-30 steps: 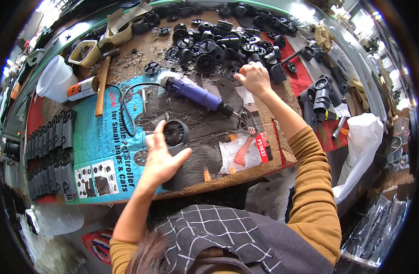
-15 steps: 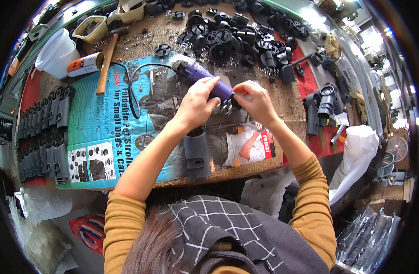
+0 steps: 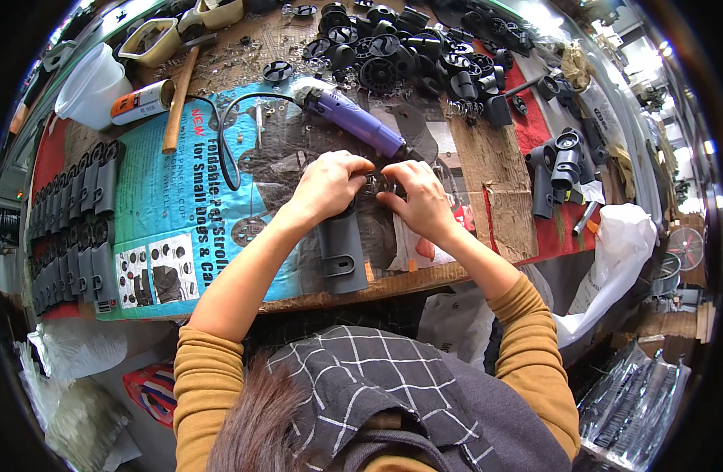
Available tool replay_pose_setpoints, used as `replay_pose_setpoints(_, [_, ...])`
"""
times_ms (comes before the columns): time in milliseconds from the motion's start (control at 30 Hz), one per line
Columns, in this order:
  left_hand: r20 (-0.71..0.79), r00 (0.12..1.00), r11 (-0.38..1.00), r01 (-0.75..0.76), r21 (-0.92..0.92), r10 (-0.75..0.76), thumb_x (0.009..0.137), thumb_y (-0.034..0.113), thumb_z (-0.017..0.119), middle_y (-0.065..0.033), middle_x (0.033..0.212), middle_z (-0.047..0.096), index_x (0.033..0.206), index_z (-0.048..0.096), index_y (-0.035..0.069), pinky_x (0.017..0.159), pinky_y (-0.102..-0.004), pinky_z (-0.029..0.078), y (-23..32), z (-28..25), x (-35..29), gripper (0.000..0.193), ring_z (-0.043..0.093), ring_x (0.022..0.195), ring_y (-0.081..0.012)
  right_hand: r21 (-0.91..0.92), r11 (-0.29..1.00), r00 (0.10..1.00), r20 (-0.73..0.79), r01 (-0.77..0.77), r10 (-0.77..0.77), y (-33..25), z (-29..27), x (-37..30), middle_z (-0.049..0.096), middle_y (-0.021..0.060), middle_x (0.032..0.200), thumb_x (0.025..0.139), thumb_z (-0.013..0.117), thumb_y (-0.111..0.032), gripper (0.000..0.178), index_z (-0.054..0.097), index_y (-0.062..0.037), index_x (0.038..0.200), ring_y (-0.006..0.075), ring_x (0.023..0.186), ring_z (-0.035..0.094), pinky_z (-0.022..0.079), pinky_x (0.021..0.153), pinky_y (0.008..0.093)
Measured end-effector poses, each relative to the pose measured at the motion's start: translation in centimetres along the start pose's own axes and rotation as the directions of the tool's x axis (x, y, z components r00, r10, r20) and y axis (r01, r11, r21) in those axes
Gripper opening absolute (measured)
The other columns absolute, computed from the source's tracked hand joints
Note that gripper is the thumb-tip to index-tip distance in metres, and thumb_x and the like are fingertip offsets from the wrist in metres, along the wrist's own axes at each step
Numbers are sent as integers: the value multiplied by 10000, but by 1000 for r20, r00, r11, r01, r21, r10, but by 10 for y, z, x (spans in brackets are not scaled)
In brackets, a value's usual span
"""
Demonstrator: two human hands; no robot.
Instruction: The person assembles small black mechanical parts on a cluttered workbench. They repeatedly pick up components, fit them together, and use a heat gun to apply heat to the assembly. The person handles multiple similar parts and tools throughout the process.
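Note:
My left hand [image 3: 330, 185] and my right hand [image 3: 420, 197] meet over the cardboard, fingers bent toward each other. Between their fingertips are small shiny metal pieces [image 3: 375, 184], perhaps coil springs; the fingers partly hide them. Both hands are closed there, though what each one grips is not clear. A dark grey plastic housing [image 3: 342, 256] with a slot lies just below my left hand, its upper end covered by that hand. Beyond the hands, a purple corded power screwdriver [image 3: 357, 122] lies on the cardboard, touched by neither hand.
Grey housings [image 3: 78, 189] stand in rows at the left. A wooden-handled hammer [image 3: 182, 98], an orange spray can [image 3: 143, 102] and a white bucket [image 3: 96, 86] are at the far left. Black wheels [image 3: 381, 72] pile up at the back. More grey parts [image 3: 566, 161] lie on red cloth.
Both hands have left the purple screwdriver, which now lies on the cardboard. They have moved nearer to me and come together over the small metal pieces.

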State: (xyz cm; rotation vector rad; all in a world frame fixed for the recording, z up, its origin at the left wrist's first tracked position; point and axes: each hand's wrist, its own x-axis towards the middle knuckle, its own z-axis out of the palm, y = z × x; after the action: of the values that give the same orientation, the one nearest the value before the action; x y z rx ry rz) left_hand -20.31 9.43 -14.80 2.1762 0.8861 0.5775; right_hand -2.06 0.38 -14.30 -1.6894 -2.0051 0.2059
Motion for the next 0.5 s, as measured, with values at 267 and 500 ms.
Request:
replay_pose_setpoints(267, [22, 998, 661, 52, -749, -54, 876, 105, 696, -111, 1058, 675, 917, 674, -18, 795, -281, 512, 3, -27, -17, 132, 628, 892, -120, 908, 391, 951, 26, -152, 308, 3, -30, -4, 587, 17, 911, 832, 731, -5, 352, 493, -50, 1088, 66, 803, 601, 515, 710, 197])
replay_pose_setpoints(500, [-126, 960, 493, 14, -870, -248, 831, 183, 767, -57, 871, 695, 1007, 657, 9, 746, -252, 541, 36, -88, 26, 271, 660, 793, -124, 898, 400, 935, 33, -182, 353, -2, -43, -9, 589, 26, 963, 846, 702, 24, 407, 493, -53, 1187, 74, 846, 586, 504, 770, 206])
